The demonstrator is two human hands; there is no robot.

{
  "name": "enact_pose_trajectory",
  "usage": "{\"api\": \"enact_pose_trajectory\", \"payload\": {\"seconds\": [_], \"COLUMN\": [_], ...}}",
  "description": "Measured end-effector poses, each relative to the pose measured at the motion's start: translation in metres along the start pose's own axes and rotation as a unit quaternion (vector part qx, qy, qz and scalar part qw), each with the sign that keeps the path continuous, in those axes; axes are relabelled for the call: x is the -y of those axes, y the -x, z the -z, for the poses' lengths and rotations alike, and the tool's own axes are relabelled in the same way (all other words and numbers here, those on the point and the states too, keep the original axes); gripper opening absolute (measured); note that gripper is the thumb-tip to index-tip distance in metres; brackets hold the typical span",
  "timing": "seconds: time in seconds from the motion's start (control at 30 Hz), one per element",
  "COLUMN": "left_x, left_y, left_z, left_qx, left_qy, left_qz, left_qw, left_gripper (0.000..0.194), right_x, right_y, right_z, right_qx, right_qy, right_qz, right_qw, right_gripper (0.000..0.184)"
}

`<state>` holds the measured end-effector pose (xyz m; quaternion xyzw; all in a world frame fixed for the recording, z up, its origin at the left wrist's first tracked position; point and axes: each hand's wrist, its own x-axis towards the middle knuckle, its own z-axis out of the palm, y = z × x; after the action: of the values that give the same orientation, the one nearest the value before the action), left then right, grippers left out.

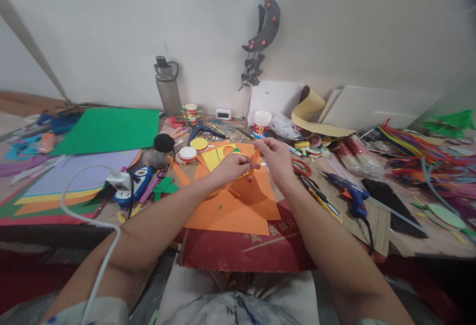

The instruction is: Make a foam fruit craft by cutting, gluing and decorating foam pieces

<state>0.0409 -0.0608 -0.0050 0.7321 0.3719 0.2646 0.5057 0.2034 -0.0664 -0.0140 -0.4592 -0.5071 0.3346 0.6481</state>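
Between my two hands, above the sheets, is a narrow strip of orange paper point(256, 157). My left hand point(235, 167) pinches its lower part between thumb and fingers. Higher up, my right hand point(274, 159) pinches the strip's top end. Beneath them lie orange paper sheets point(238, 216), overlapping on a red cardboard piece point(245, 253). A yellow paper piece point(211, 159) with green lines rests on the orange, partly hidden behind my left hand. A small green scrap point(220, 207) sits on the front sheet.
To the right are a blue hot glue gun point(351, 193), a black phone point(394, 206) and a yellow utility knife point(325, 206). Paper cups point(262, 122) and a bottle point(168, 87) stand at the back. On the left lie a green sheet point(111, 130) and a power strip point(136, 186) with a white cable.
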Motion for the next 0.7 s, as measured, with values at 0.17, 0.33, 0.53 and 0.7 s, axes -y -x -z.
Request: {"api": "enact_pose_trajectory", "payload": {"seconds": [0.17,0.33,0.53,0.7], "left_x": [0.0041,0.0043,0.0034,0.0068], "left_y": [-0.0029,-0.0028,-0.0025,-0.0035], "left_z": [-0.0037,-0.0039,-0.0035,-0.0057], "left_qx": [-0.012,-0.014,-0.015,-0.012], "left_qy": [0.008,0.014,0.013,0.018], "left_qz": [-0.012,-0.005,-0.006,-0.009], "left_qw": [1.0,1.0,1.0,1.0], "left_gripper": [0.028,0.03,0.027,0.028], "right_x": [-0.0005,-0.0028,-0.0036,-0.0044], "right_y": [0.0004,-0.0007,-0.0007,-0.001], "right_z": [0.0011,0.0012,0.0017,0.003], "right_qx": [-0.012,-0.002,-0.011,-0.02], "right_qy": [-0.012,0.004,0.002,-0.005], "right_qz": [0.0,-0.003,0.002,0.001], "right_qw": [1.0,1.0,1.0,1.0], "right_gripper": [0.035,0.039,0.036,0.035]}}
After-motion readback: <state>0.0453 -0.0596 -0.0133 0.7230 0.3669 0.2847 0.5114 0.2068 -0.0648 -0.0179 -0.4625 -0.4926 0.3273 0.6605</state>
